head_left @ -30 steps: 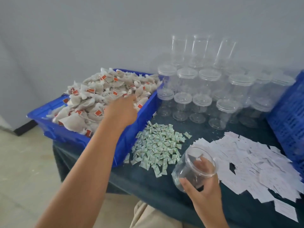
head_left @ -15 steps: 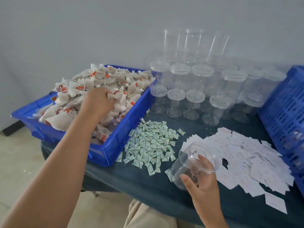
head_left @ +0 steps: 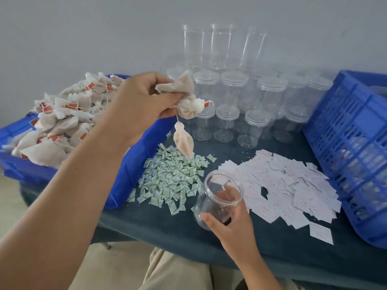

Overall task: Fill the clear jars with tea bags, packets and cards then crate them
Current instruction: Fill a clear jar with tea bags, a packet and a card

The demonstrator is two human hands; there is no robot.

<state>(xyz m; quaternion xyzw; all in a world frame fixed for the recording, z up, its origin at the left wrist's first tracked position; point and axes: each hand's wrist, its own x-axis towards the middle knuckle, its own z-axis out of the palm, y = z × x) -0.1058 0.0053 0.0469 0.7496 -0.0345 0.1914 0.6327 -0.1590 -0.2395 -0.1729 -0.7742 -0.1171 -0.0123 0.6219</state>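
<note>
Tea bags (head_left: 184,95) sit bunched in the clenched left hand (head_left: 140,105) at frame centre, one dangling; the right hand (head_left: 234,227) grasps the tilted clear jar (head_left: 209,206) below. Gathering the dangler first should ease stuffing.

Table (head_left: 157,225), dark cloth cover. Left edge: blue tray (head_left: 134,164) heaped with tea bags (head_left: 62,122). Centre, toward the front: green packets (head_left: 171,181), piled. Just right of them: white cards (head_left: 289,185), spread loose. Back edge: lidded clear jars (head_left: 270,95), grouped. Right edge: blue crate (head_left: 345,143).

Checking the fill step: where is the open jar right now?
In the head view the open jar sits tilted in the right hand, between the green packets and the white cards.
</note>
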